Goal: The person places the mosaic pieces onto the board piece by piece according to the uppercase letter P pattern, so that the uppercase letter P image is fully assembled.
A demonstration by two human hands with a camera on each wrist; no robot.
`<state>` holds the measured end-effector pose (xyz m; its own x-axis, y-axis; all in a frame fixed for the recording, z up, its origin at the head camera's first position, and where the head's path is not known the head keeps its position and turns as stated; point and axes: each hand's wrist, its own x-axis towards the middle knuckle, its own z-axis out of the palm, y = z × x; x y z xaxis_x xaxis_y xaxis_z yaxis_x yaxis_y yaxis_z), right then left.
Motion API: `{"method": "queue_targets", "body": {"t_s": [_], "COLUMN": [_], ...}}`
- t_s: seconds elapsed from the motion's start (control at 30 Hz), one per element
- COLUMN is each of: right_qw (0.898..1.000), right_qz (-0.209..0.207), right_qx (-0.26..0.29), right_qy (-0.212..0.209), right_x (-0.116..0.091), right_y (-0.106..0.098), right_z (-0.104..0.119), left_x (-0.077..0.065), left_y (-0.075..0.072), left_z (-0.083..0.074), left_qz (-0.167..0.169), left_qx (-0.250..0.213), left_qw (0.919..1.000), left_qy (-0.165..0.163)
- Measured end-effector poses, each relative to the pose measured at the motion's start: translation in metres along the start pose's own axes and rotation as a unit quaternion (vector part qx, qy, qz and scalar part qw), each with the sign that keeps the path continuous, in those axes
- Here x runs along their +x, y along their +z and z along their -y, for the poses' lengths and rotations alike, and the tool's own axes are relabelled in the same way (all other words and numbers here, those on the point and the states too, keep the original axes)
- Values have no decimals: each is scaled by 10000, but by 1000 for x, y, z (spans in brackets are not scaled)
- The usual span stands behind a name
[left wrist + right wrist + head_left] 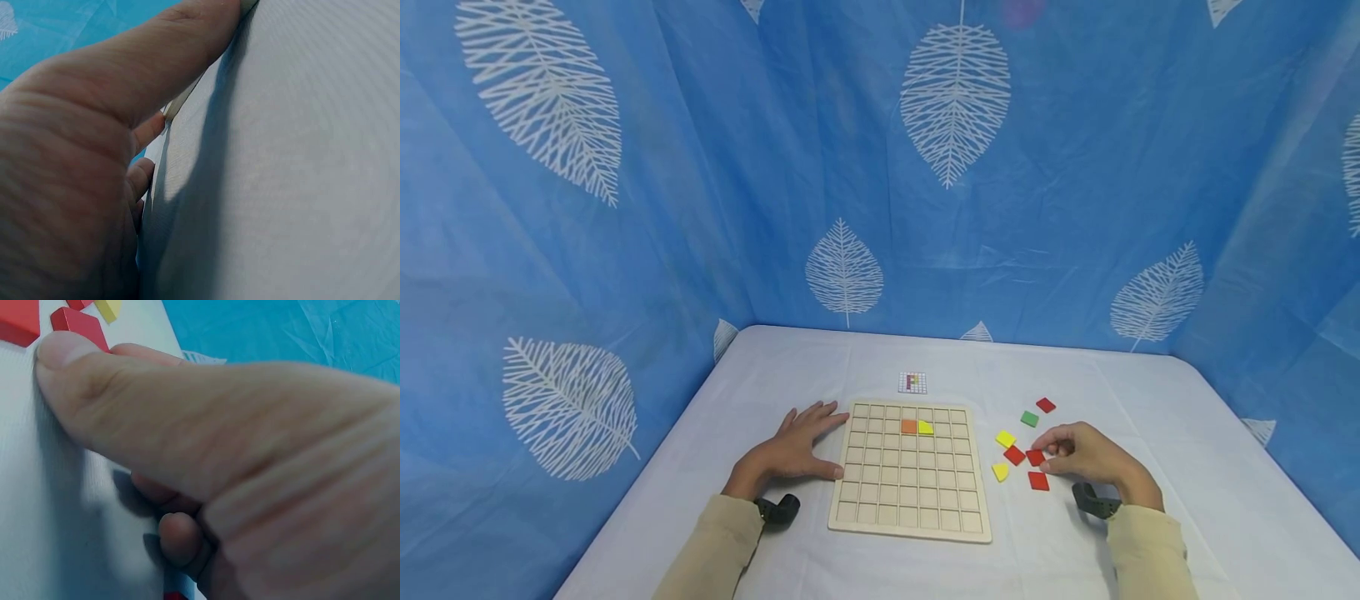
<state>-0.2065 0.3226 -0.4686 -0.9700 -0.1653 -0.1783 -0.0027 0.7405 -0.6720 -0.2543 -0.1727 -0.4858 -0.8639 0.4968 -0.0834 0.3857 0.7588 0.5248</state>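
Note:
A wooden grid board (pixel 910 533) lies on the table, with an orange square tile (pixel 909 427) and a yellow tile with one rounded corner (pixel 925 427) side by side in its cells. My left hand (pixel 797 446) rests at the board's left edge, fingers spread, with thumb and index fingertip at the rim. Right of the board, my right hand (pixel 1086 454) pinches a red square tile (pixel 1035 457) between thumb and index finger, low over the cloth. In the right wrist view the thumb covers part of this red tile (pixel 78 326).
Around the right hand lie loose tiles: red ones (pixel 1038 481), a green one (pixel 1029 419), and yellow ones (pixel 1005 438). A small printed grid card (pixel 912 382) lies behind the board. Blue leaf-patterned curtains (pixel 1000 250) enclose the white-covered table (pixel 820 567).

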Motion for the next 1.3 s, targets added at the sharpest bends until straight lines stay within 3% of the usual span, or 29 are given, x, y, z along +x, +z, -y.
{"method": "queue_targets", "body": {"t_s": [0.73,0.97,1.3], "right_qw": [9999,9981,9887], "right_qz": [-98,-604,-1367], "right_qx": [117,-106,-385], "right_qy": [15,89,-480], "right_x": [-2,-2,-1], "right_y": [-2,-5,-9], "right_z": [2,5,20], "left_x": [1,1,1], "left_y": [1,0,3], "left_z": [2,3,4], "left_qz": [4,-22,-48], "left_qx": [37,48,72], "left_qw": [10000,10000,10000], "left_qy": [20,62,50]}}
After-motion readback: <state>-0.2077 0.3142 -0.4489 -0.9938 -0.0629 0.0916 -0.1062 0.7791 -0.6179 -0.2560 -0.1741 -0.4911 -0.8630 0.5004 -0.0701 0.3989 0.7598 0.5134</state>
